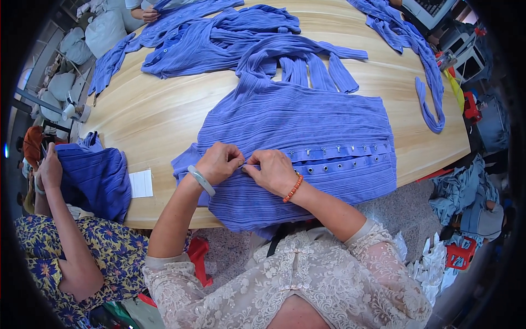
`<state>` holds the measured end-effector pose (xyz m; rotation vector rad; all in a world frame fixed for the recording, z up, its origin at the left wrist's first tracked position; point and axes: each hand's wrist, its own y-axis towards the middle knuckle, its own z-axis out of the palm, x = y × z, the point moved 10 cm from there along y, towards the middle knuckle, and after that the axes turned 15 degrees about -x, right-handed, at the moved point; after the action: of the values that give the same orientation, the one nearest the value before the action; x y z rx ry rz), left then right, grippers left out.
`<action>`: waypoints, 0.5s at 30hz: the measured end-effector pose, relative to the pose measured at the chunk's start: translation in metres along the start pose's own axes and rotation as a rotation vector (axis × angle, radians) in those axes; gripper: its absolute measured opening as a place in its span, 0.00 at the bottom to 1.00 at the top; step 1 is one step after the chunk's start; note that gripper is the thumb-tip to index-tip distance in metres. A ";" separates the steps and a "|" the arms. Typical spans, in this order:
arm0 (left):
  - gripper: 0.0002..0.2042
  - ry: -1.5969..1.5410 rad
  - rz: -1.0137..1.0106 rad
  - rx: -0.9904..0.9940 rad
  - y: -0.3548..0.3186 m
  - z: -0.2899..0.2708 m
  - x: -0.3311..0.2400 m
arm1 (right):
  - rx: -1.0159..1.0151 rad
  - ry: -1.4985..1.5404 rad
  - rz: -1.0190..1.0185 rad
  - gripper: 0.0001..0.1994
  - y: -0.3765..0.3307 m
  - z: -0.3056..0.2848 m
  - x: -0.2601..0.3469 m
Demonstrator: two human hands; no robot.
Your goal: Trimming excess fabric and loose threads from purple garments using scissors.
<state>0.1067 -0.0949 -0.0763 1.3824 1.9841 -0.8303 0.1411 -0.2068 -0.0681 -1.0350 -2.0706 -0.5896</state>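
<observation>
Here, left hand (219, 162) and right hand (272, 171) closed in pinches on the blue ribbed garment (307, 126), meeting at the near end of its two fastener strips (345, 158), thumbs pressing the edges together as if to line up hooks and eyelets; garment spread flat on the wooden table (153, 118), hem hanging over the near edge, keeping the strips straight. Beside, on the left, a co-worker's hand (50, 170) gripping another blue bundle (96, 175); more blue pieces (219, 38) heaped at the far side.

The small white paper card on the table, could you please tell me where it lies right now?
In the head view, the white paper card lies near the wooden table's front edge on the person's left, between a co-worker's bunched blue garment and the left hand.
</observation>
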 end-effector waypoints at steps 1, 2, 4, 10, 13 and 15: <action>0.07 -0.044 -0.023 0.028 0.001 0.003 0.000 | 0.012 -0.009 0.019 0.11 0.001 0.000 -0.003; 0.07 -0.044 -0.024 0.031 0.000 0.001 0.002 | 0.013 -0.009 0.022 0.11 0.003 0.000 -0.002; 0.06 -0.136 -0.062 0.053 -0.001 0.002 0.006 | 0.080 0.009 0.078 0.11 0.006 0.004 -0.005; 0.06 -0.163 -0.051 0.048 -0.003 0.000 0.007 | 0.057 -0.076 0.026 0.11 0.000 -0.001 0.000; 0.06 -0.149 -0.060 0.025 -0.004 0.002 0.008 | 0.017 -0.130 -0.016 0.11 -0.007 -0.008 0.002; 0.06 -0.117 -0.046 0.018 -0.004 0.002 0.011 | 0.022 -0.128 -0.009 0.10 -0.012 -0.011 0.001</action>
<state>0.0998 -0.0905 -0.0852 1.2724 1.9291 -0.9307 0.1355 -0.2199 -0.0611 -1.0755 -2.1888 -0.5154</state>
